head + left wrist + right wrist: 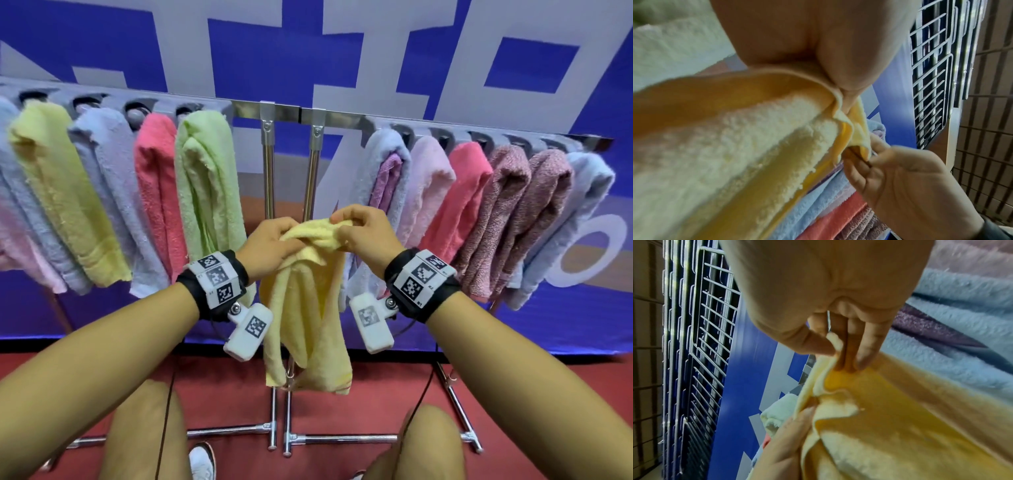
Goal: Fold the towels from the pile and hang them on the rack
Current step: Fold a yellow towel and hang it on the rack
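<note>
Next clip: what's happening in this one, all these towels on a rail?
A person stands at a metal towel rack and holds a pale yellow towel up in front of its bare middle section. The left hand grips the towel's bunched top, and the right hand pinches an edge beside it, so the rest hangs loose, not yet neatly folded. Folded towels already hang on both sides, among them a green towel on the left and a pink towel on the right.

An open gap is being left at the middle of the rack [301, 114], where only two upright poles [289, 178] are standing (bare bar above); it is being flanked by the green towel [209, 178] and the pale blue towel [380, 171].
</note>
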`<state>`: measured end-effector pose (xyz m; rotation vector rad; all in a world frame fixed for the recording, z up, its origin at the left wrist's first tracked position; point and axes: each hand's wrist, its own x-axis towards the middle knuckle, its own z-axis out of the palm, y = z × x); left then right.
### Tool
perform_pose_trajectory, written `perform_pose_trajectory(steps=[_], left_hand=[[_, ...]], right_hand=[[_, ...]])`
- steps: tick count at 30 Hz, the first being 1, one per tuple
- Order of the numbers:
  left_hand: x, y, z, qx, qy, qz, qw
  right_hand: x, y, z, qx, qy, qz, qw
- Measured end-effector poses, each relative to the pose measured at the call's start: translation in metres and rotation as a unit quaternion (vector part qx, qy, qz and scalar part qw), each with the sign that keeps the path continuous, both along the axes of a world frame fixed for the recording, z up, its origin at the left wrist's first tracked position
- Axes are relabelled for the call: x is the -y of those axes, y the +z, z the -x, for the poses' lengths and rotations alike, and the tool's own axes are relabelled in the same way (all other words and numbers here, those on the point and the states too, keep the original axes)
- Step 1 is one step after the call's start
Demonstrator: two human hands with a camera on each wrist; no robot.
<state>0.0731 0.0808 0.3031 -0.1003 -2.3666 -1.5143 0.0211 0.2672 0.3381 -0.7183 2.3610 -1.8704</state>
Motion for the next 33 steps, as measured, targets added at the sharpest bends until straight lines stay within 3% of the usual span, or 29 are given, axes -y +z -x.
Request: perform_pose_trajectory(steps=[2,5,9,13,17,20,23,25,27,31,33], left_hand=[[0.005,0.006,0.001,-0.018,0.014,-0.016,1.000],[0.005,0.014,0.002,-0.035,0.003,-0.015,0.999],[-0.004,0.024,0.002,-0.026,-0.027,-0.048,0.998],[-0.015,0.041,-0.001,0.014,-0.023,-0.031,0.999],[-0.015,0.067,-0.008,0.054,-0.038,-0.033,0.997],[-0.004,0.074,-0.018,0.093,-0.126,-0.023,0.987],[0.008,0.072,-0.021,0.090,-0.146,0.130,0.977],[0.014,0.071,-0.018,0.065,-0.123,0.163,0.977],[0.017,0.076,-0.016,0.039,-0.091,0.129,0.987],[0.005,0.097,-0.014,0.030,-0.079,-0.047,0.995],[0.001,0.104,-0.012,0.034,-0.066,-0.047,0.996]], right_hand=[[-0.007,0.000,0.000,-0.005,0.006,-0.023,1.000],[-0.011,0.000,-0.004,-0.090,0.025,-0.107,0.990],[-0.003,0.002,-0.007,-0.223,-0.035,-0.233,0.946],[0.006,0.007,-0.013,-0.325,-0.014,-0.166,0.931],[0.009,0.020,-0.010,-0.271,0.022,-0.099,0.957],[0.006,0.030,0.001,-0.282,-0.014,-0.051,0.958],[0.004,0.048,0.006,-0.189,-0.038,0.033,0.981],[0.004,0.059,0.007,-0.135,-0.018,0.053,0.989],[0.006,0.064,0.003,-0.137,0.026,0.034,0.990],[0.015,0.051,-0.011,-0.247,0.126,-0.179,0.944],[0.022,0.043,-0.012,-0.273,0.128,-0.172,0.938]])
